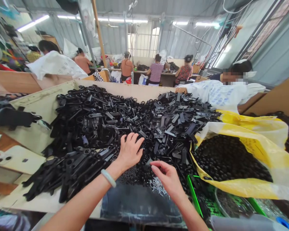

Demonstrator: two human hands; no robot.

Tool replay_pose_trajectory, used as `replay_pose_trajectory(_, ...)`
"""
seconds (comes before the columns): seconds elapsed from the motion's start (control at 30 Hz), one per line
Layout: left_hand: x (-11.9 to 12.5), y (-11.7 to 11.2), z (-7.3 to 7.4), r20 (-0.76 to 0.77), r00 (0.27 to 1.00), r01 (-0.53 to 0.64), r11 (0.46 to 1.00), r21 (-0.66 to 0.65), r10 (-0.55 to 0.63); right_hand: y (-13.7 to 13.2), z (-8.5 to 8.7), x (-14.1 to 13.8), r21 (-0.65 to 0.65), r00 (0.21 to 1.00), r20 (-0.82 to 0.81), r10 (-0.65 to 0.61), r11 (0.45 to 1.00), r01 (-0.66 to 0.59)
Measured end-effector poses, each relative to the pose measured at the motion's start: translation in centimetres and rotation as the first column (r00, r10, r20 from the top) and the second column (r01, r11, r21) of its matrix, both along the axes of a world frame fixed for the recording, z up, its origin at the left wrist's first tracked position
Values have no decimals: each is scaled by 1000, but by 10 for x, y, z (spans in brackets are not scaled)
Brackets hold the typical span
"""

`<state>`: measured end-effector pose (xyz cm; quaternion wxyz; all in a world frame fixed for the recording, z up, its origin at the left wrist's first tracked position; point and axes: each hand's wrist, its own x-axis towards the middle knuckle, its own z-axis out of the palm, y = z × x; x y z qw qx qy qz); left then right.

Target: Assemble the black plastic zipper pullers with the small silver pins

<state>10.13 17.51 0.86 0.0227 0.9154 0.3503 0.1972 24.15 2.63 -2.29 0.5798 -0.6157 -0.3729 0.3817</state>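
Observation:
My left hand [131, 150], with a pale bangle [108, 178] on its wrist, reaches over the pile of black plastic parts [98, 112]. Its fingers are spread and bent, and I see nothing held in them. Lower and to the right, my right hand [167, 178] has thumb and forefinger pinched together. A flat dark piece [148, 163] shows at those fingertips; whether it is gripped or lies behind them I cannot make out. Small silver pins [158, 186] lie heaped just beneath this hand. Small dark screw-like pieces [131, 175] are piled below my left hand.
A yellow-white sack [255, 189] of small black pieces stands right, above a green basket [191, 194]. Long black handle-like parts [69, 170] lie left, near a white phone [18, 158]. A dark mat [142, 203] covers the front edge. Several people sit beyond the bin wall [125, 89].

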Motion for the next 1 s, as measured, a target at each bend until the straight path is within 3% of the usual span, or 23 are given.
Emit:
replay_pose_trajectory(0.2, 13, 20, 4, -45, 991, 123, 992, -40, -125, 1, -8, 6, -42, 973, -226, -41, 999, 32)
replay_pose_trajectory(0.37, 1, 31, 19, 60, 976, 218, 952, -216, -210, -15, -14, -2, -76, 981, -193, 0, 997, -15)
replay_pose_trajectory(0.5, -15, 34, 34, 248, 967, 154, 894, -420, -51, -25, -21, -14, -147, 992, 27, 123, 982, -118)
replay_pose_trajectory(0.57, -23, 28, 36, 352, 932, 130, 832, -539, 82, -28, -22, -17, -174, 964, 201, 173, 975, -138)
replay_pose_trajectory(0.67, -40, 2, 31, 476, 826, 149, 697, -702, 303, -28, -18, -15, -198, 870, 456, 188, 974, -107)
replay_pose_trajectory(0.77, -60, -45, 14, 509, 693, 163, 577, -801, 510, -18, -8, -8, -213, 757, 625, 189, 975, -67)
replay_pose_trajectory(0.8, -66, -63, 7, 495, 641, 180, 512, -840, 586, -12, -3, -6, -219, 720, 666, 196, 974, -63)
replay_pose_trajectory(0.87, -77, -95, -5, 325, 460, 326, 183, -928, 826, 4, 4, -4, -236, 641, 735, 223, 969, -67)
replay_pose_trajectory(0.9, -81, -109, -9, 241, 418, 383, 70, -921, 876, 13, 6, -4, -250, 598, 764, 242, 966, -71)
replay_pose_trajectory(0.93, -84, -120, -13, 160, 384, 430, -22, -903, 909, 23, 8, -5, -268, 552, 791, 263, 961, -73)
replay_pose_trajectory(1.0, -88, -135, -18, 77, 345, 492, -110, -864, 935, 41, 8, -9, -310, 462, 833, 304, 948, -66)
